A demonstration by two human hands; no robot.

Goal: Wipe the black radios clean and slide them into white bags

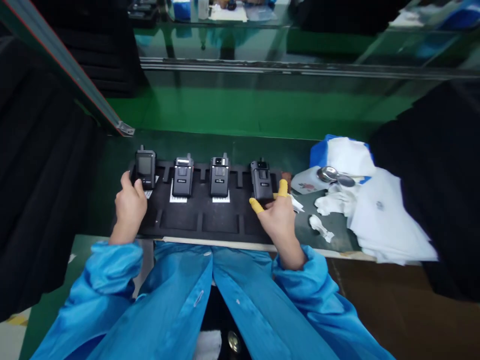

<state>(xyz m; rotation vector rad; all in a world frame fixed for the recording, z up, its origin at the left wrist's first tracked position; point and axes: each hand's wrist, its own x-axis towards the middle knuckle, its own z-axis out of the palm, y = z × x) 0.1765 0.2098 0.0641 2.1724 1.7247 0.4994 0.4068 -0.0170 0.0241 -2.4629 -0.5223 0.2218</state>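
Black tray [180, 222]: set along the near edge of the bench; your four devices stand over it in one row.
Left-end device [145, 169]: screen up, over the tray's left end. In my judgement, a nudge from your thumb at its lower corner could twist it out of line.
Right-end device [261, 182]: back up, slightly askew. A one-sided push could skew it further or drop its lower end.
Middle pair: second device [182, 180] and third device [219, 180], backs up, untouched. A sweeping sleeve could knock them.
Paper slip [178, 199]: pokes out under the second device; it could slide if that device is dragged.
Crumpled tissue [320, 227]: loose on the bench, right of the tray; your right sleeve could catch it.
Left hand [130, 202]: knuckles up, wrist over the near edge, index pointing away from you, thumb by the device. Firm hold or light touch: cannot tell.
Right hand [279, 215]: reaching forward and leftward; thumb and index, in yellow finger cots [283, 187], spread about the device's lower end. Whether they pinch it, cannot tell.
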